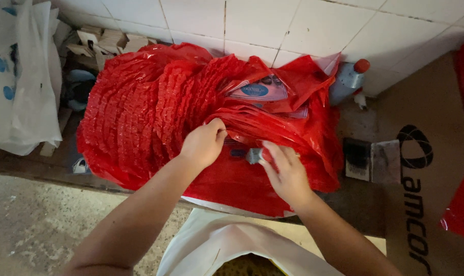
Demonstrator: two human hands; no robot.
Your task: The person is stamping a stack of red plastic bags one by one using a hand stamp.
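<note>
A big heap of red plastic bags [155, 112] fills the middle of the view, lying on a dark ledge [354, 199] against a white tiled wall [272, 25], and everything else can be placed from that heap. The left hand [204, 144] sits on top of the heap's near centre, fingers curled and pinching a fold of the topmost red film, which rises slightly under the grip. The right hand [287, 173] lies just right of the left one, over the heap's lower front, its fingers bent around a small grey piece [253, 155] that pokes out between thumb and forefinger; whether this piece is joined to a bag cannot be told. The two hands are near each other but not touching. At the heap's upper right, a printed pack with a blue oval label [260, 89] shows through an opening in the red film. Just beyond the heap's right edge stands a grey bottle with an orange cap [348, 79], tilted against the wall. Further right lies a sheet of brown cardboard [426, 168], with a small dark and grey block [371, 160] between it and the heap. Left of the heap hangs a white plastic bag [22, 87]; behind the heap's upper left are folded cardboard bits [106, 41]. Below the heap, close to the person, is an open white sack [216, 245].
</note>
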